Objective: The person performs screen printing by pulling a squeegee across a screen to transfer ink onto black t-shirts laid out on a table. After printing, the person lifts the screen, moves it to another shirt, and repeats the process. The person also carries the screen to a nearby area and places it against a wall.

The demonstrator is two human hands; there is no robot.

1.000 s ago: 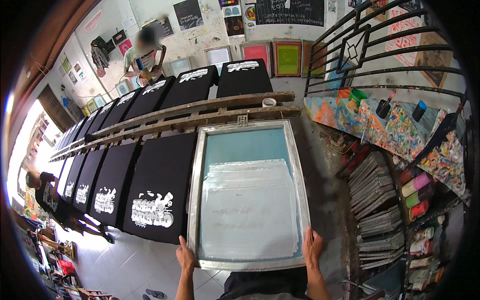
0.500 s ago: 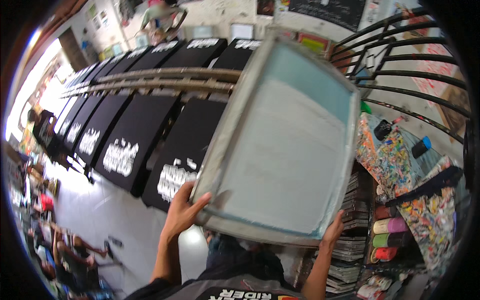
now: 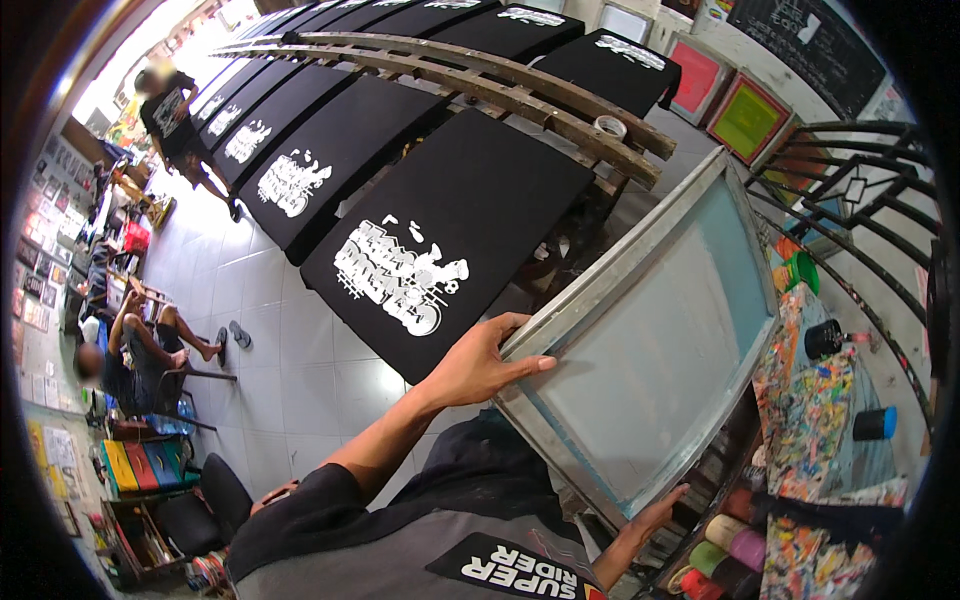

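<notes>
A screen printing frame (image 3: 648, 375) with a pale grey mesh and a bluish border is tilted in front of me. My left hand (image 3: 480, 362) grips its near left edge, thumb over the front and fingers behind. At the lower right corner, my right hand (image 3: 652, 518) holds the frame from below; part of that hand is hidden. Just left of the frame, a black T-shirt (image 3: 500, 190) lies flat on a printing board, with a white graphic (image 3: 400, 275) near its hem. Farther along lie several similar black shirts (image 3: 345, 150) with the same white print.
A wooden rail (image 3: 520, 100) carrying a roll of tape (image 3: 609, 127) runs between the shirt rows. Right of me are a paint-splattered bench (image 3: 815, 400), ink tubs (image 3: 722, 555) and a black metal railing (image 3: 880, 230). One person (image 3: 172, 115) stands at left; another (image 3: 150, 345) sits below.
My view has turned left and downward. The frame has swung to the right and tilted, uncovering the nearest shirt's print. Both hands keep their hold on it.
</notes>
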